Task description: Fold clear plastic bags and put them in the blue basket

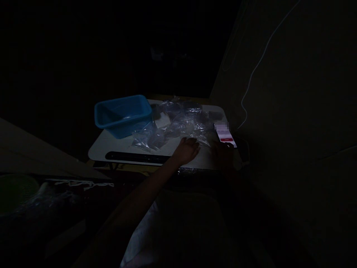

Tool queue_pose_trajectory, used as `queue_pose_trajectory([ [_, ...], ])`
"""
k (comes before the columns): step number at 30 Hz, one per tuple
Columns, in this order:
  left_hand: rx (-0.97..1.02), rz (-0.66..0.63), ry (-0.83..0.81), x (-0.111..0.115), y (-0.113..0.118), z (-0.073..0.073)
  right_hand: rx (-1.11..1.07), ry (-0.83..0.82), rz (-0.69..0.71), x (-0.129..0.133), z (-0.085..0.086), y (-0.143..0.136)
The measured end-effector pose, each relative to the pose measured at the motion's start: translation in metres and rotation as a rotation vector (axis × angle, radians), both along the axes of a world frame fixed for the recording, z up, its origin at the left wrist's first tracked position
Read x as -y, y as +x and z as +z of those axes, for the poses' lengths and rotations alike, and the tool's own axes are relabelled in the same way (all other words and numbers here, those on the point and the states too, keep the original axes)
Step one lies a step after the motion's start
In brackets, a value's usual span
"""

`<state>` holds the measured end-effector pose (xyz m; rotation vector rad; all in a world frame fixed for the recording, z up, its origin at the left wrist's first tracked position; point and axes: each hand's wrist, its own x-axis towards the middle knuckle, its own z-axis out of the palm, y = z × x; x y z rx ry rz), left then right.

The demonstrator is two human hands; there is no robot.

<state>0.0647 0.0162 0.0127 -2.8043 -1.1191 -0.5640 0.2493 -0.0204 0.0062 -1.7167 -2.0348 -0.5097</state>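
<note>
**Two hands at the near edge of a dim white surface**

One blue plastic basin (122, 113) stands at the far left of the white surface (97, 149), open side up and tilted slightly. A long dark bar (136, 157) lies along the near edge in front of it. To the right of the basin, a heap of clear plastic bags (173, 126) spreads across the middle of the surface, crumpled and overlapping; a few small dark items show among them but are too dim to name.

The left hand (187, 149) reaches in on an outstretched forearm and rests palm down on the near edge of the bag heap, fingers (193, 143) loosely spread and touching the plastic. Its grip looks flat and open rather than clenched around anything.

Further right, the right hand (223, 154) is a dark shape at the surface's near right corner, just below a lit phone screen (225, 134). I cannot tell whether its grip is open or closed. A thin white cable (252, 76) hangs down the dark wall beyond.
</note>
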Motion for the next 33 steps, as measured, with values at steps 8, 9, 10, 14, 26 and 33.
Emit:
queue_pose_trajectory([
  [8,0.009,-0.012,0.001,-0.0005,0.0001,-0.0005,-0.029,-0.022,0.003,0.0012,0.0007,0.0018],
  [9,0.006,-0.011,0.002,-0.0003,0.0001,-0.0002,-0.018,-0.034,0.032,0.0008,0.0005,0.0011],
  [10,0.001,-0.010,0.002,-0.0001,0.0001,0.0002,-0.003,-0.051,0.063,0.0001,0.0003,0.0002],
  [14,-0.015,-0.006,-0.002,0.0006,-0.0001,0.0019,0.047,-0.120,0.124,-0.0039,-0.0005,-0.0041],
  [26,-0.006,-0.004,-0.004,0.0000,0.0001,-0.0005,-0.039,-0.007,0.087,-0.0008,-0.0053,0.0031],
  [33,-0.002,-0.006,-0.003,0.0002,-0.0005,-0.0003,-0.067,0.002,0.048,0.0006,-0.0036,0.0035],
])
